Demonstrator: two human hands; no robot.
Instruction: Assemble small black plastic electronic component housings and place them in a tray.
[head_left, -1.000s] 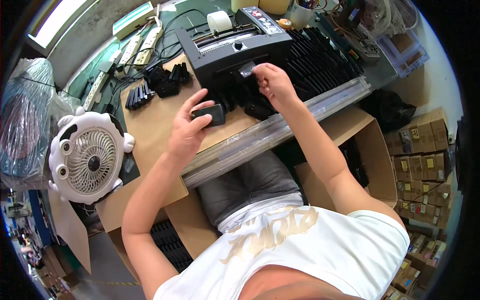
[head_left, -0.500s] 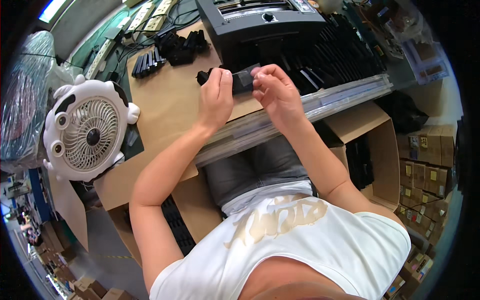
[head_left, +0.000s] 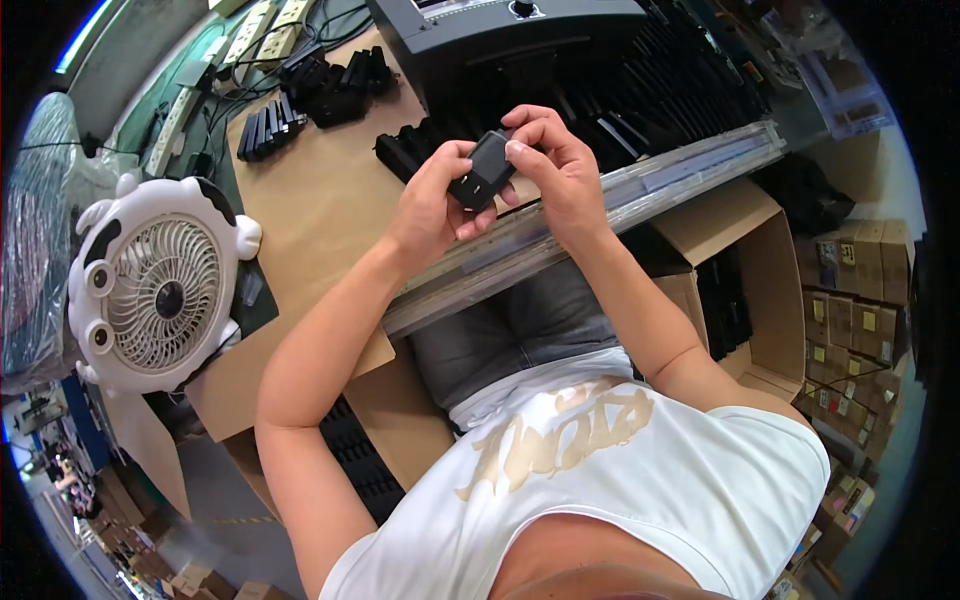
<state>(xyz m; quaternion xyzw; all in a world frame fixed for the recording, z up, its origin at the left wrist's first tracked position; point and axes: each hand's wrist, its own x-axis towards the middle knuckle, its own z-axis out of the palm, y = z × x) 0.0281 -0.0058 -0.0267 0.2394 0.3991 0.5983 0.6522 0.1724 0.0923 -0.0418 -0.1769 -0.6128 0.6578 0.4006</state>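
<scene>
over brown workbench (head_left: 310, 200), left hand (head_left: 432, 205) and right hand (head_left: 560, 170) fingers pinch small black adapter (head_left: 482, 170) between them.

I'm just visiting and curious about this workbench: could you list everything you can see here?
Small block: one, black, held in both hands over the bench edge.
Machine: one, dark grey, top centre.
Desk fan: one, white with black patches, left.
Loose black parts: several piles, on brown paper.
Power strips: several, pale, top left.
Open carton: one, brown, right, dark parts inside.
Small boxes: many, brown, far right.
Left hand: grips block.
Right hand: grips block.
</scene>
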